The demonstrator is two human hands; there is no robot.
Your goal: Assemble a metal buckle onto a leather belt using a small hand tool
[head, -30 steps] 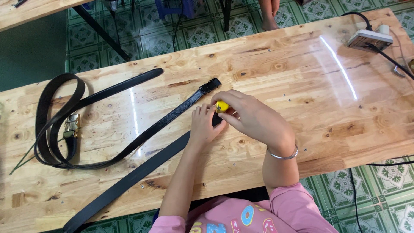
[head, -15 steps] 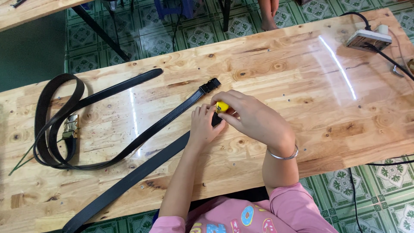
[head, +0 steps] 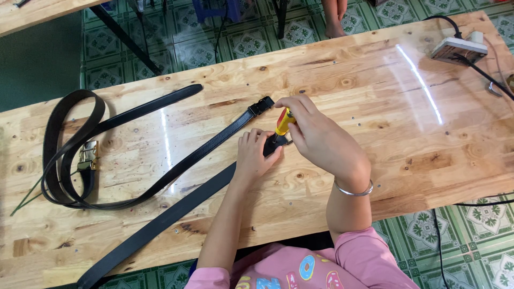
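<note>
Nothing has shifted since the earlier frame: at frame centre your left hand (head: pixel 256 155) pins the belt end (head: pixel 274 144) to the worktop (head: pixel 375 85) while your right hand (head: pixel 316 134) grips the yellow-handled screwdriver (head: pixel 284 122); keep it upright.

Power strip (head: pixel 459 48) with black cable sat at wooden table's (head: pixel 375 80) far right corner; green patterned tile floor (head: pixel 225 43) beyond.

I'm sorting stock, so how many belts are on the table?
3. One coiled with a buckle at the left, one running diagonally to the middle, one under the left hand, reaching the near edge.
</note>
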